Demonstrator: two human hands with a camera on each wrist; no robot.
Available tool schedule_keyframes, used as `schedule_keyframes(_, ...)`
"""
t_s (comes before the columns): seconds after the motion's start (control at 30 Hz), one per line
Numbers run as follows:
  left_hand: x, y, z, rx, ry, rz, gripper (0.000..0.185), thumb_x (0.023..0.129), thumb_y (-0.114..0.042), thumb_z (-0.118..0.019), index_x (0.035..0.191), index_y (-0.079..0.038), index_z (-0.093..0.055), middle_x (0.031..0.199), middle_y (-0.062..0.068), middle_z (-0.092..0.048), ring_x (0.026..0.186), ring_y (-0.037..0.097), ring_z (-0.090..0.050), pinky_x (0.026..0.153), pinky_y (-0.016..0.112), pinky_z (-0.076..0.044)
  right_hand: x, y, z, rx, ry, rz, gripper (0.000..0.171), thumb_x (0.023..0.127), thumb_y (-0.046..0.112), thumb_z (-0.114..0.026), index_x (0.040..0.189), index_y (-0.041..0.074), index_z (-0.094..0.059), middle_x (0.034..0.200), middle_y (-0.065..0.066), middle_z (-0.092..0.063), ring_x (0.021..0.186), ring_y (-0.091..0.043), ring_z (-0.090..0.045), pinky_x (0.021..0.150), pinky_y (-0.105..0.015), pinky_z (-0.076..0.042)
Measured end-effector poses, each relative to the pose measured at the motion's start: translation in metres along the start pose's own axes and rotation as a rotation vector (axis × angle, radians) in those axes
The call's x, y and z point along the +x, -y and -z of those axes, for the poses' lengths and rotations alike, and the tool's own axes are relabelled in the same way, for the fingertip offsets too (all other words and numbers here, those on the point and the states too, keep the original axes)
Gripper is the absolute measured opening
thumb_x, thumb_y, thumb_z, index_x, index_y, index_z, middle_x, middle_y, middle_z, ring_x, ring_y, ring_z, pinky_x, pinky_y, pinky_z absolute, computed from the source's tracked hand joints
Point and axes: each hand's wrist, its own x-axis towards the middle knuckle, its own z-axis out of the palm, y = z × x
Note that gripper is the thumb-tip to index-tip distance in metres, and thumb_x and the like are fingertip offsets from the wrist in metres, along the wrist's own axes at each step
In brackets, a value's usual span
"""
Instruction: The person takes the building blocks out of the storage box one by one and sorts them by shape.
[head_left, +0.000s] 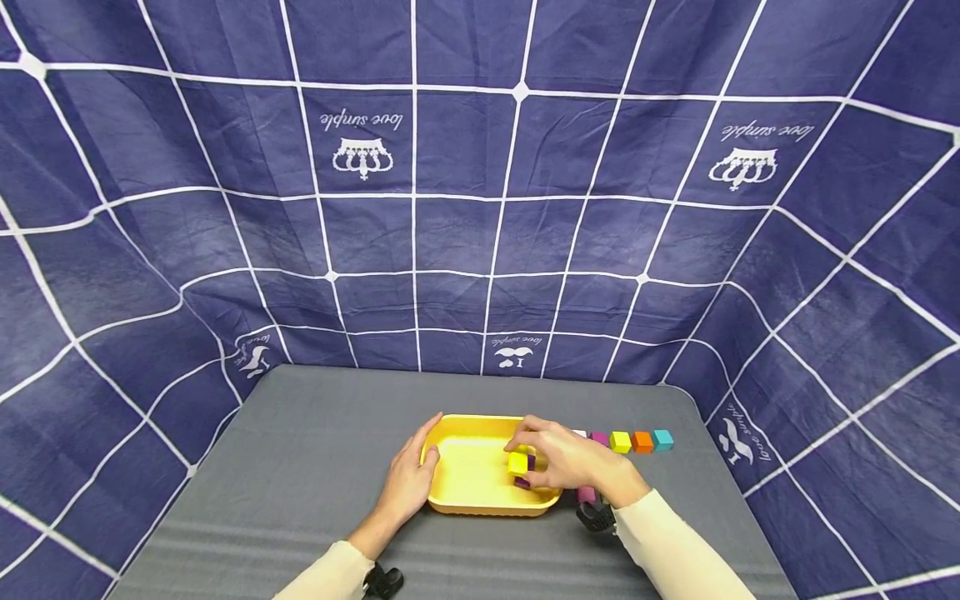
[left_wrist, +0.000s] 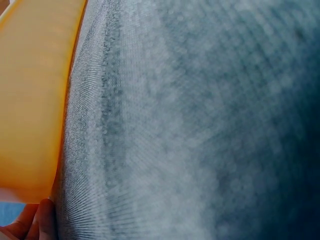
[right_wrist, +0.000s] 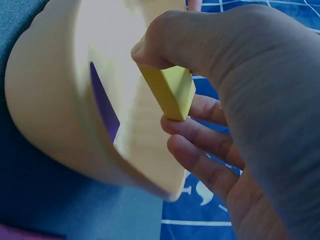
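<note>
A yellow tray (head_left: 465,475) sits on the grey table (head_left: 315,467). My left hand (head_left: 411,475) lies flat against the tray's left rim, fingers straight; in the left wrist view only the tray's wall (left_wrist: 30,100) and a fingertip (left_wrist: 35,220) show. My right hand (head_left: 558,458) pinches a yellow cube (head_left: 517,463) over the tray's right side; the cube (right_wrist: 170,90) sits between thumb and fingers. A purple block (head_left: 530,461) lies in the tray (right_wrist: 55,100) just behind it, seen as a purple block (right_wrist: 102,102) inside the wall.
A row of cubes stands right of the tray: magenta (head_left: 599,438), yellow (head_left: 620,442), orange (head_left: 642,442), teal (head_left: 662,439). A pink block (head_left: 586,496) lies under my right wrist. Blue checked cloth (head_left: 480,208) hangs behind and beside the table.
</note>
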Motion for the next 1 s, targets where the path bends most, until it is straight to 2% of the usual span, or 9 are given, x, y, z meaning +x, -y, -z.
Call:
schedule_keyframes(0.53,-0.002,0.000,-0.001,0.004,-0.003,-0.003,0.060,0.117,-0.012,-0.059,0.174,-0.032,-0.056,0.170,0.016,-0.066,0.156,0.043,-0.064,0.126,0.069,-0.052,-0.034,-0.014,0.008,-0.025,-0.066,-0.036,0.047,0.094,0.017,-0.089,0.141,0.015,-0.082,0.138,-0.001,-0.071,0.123,-0.023,-0.077,0.108,-0.044,-0.068)
schedule_keyframes(0.73,-0.002,0.001,0.000,-0.002,0.004,-0.006,0.061,0.117,-0.013,-0.057,0.175,-0.029,-0.054,0.175,0.014,-0.062,0.160,0.047,-0.059,0.129,0.072,-0.049,-0.048,-0.020,0.014,0.017,-0.067,-0.093,0.051,0.093,0.010,-0.087,0.143,0.013,-0.081,0.142,-0.002,-0.069,0.128,-0.024,-0.075,0.111,-0.049,-0.067)
schedule_keyframes(1.0,-0.002,-0.001,0.002,0.003,0.007,-0.008,0.062,0.117,-0.014,-0.057,0.176,-0.031,-0.054,0.176,0.011,-0.061,0.161,0.048,-0.058,0.129,0.073,-0.048,-0.069,-0.029,0.020,0.005,-0.103,-0.126,0.055,0.090,0.008,-0.088,0.144,0.014,-0.081,0.140,0.001,-0.070,0.123,-0.019,-0.076,0.107,-0.044,-0.068)
